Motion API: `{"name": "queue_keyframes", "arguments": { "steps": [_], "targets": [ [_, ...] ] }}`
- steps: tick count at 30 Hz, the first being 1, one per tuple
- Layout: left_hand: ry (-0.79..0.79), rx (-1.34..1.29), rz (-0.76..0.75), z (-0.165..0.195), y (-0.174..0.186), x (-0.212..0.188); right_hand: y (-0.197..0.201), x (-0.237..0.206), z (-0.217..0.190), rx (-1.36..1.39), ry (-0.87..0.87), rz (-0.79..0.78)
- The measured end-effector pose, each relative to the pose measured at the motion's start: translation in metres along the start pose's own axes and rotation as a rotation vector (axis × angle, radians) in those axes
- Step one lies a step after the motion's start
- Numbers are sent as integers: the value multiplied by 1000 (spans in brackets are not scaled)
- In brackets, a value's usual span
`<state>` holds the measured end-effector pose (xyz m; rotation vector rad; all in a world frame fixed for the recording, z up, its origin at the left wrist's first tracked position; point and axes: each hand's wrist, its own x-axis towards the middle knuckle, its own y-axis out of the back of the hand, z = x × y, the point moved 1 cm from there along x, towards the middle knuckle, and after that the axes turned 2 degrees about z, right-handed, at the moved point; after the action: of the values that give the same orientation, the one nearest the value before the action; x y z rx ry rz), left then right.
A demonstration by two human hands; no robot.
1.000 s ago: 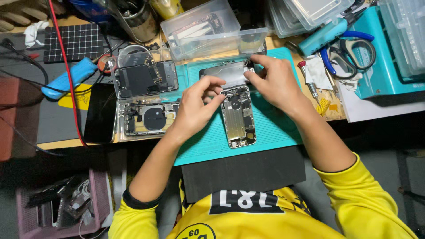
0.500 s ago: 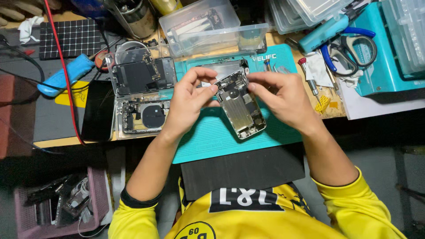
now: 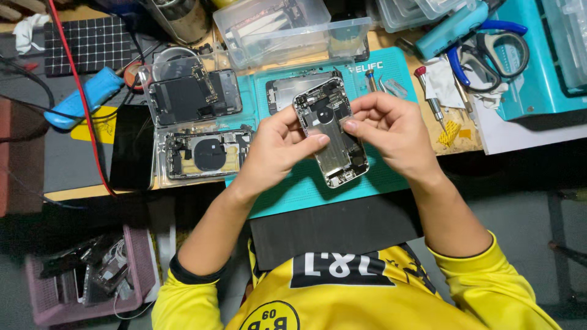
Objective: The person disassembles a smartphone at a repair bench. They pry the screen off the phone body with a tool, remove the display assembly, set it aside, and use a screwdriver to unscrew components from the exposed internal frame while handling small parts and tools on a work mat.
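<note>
A: Over the teal rubber work mat (image 3: 306, 183) on the desk, the opened silver phone chassis with bare circuit boards (image 3: 331, 139) is now lifted clear. A second ago it lay flat on the mat; half a second ago one end was tipped up.

B: Who has it?

A: Both hands. Left hand (image 3: 278, 150) closed on the left long edge, thumb lying across the inside face. Right hand (image 3: 391, 131) closed on the right edge, fingertips pinching near the top end. Neither grip is slack.

B: Orientation?

A: Open side up toward the camera, tilted, camera-module end away from the person.

B: So what does the lift mean?

A: My read: flat-on-mat work has paused and the chassis is up for a closer look or a turn. No tool in either hand.

B: Nearby?

A: A grey metal shield plate (image 3: 293, 91) lies on the mat just beyond the chassis. Left of the mat, two clear plastic trays with dismantled phone backs (image 3: 195, 122). Red-handled small screwdriver (image 3: 426, 91) and blue-handled scissors (image 3: 483, 49) to the right, untouched. Clear plastic parts box (image 3: 287, 30) behind the mat.
</note>
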<state>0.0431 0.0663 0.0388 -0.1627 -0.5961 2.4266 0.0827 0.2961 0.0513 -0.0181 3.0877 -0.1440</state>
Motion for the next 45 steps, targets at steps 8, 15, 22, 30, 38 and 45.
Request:
{"name": "queue_keyframes", "arguments": {
  "steps": [8,15,22,30,38,45],
  "targets": [
    [-15,-130,162,-2,-3,-4,8,-4,-2,-95,-45,-32],
    [-45,-161,301,6,-4,-3,19,-7,2,61,-106,-87],
    [-482,463,380,37,9,-18,42,-8,-4,-65,-178,-74],
    [-450,1107,-46,19,-8,-23,15,-3,5,-349,-239,-112],
    [-486,1314,-125,6,-13,-15,25,-13,-8,-548,-31,185],
    [-496,1391,-121,5,-18,-10,57,-19,-23,-985,206,401]
  ]
}}
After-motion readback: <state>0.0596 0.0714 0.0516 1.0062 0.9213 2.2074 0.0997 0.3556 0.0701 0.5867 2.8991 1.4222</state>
